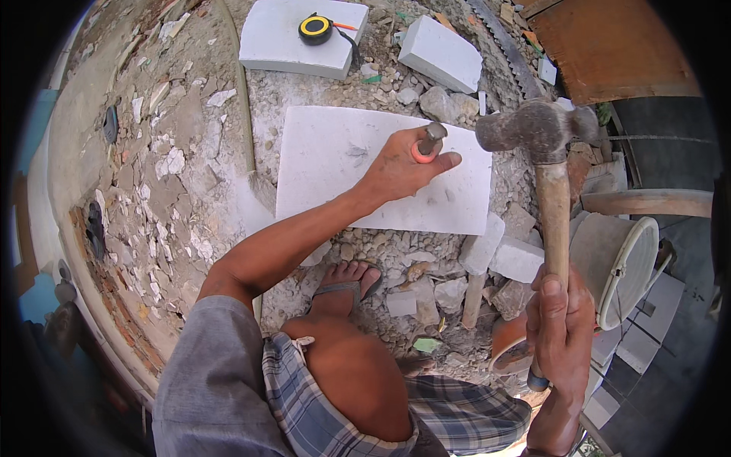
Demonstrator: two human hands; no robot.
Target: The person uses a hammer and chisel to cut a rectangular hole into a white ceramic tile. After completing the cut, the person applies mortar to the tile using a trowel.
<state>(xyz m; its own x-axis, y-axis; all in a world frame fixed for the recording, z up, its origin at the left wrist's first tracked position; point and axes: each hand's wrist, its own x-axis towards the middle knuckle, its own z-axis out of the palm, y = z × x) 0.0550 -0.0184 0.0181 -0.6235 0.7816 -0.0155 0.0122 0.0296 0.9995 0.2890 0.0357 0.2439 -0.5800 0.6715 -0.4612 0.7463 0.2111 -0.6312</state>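
Since the steel chisel [431, 141] is seen nearly end-on, its long axis is read as running up toward the camera, butt on top; exact lean cannot be told. It is located over the right half of a white block [320, 164], inside the left hand [402, 169]. Whether the block is touched by the tip is hidden by that hand.

Key relation, as judged: chisel butt to hammer head. The hammer [552, 198] is pictured with its head just right of the butt, a gap left between; it seems to be held above block level, though depth is hard to judge.

Chisel vs. fingers: the shank and orange collar are wrapped by the left fingers, with the butt left proud above them; the thumb is stuck out to the right. The lower fingers are hidden. The hammer handle is gripped near its end by the closed right hand [562, 324], well apart from the chisel; the left is nearer.

Further out: a tape measure [314, 30] is rested on a second white block [266, 38] beyond; a bucket [628, 263] is placed at right.
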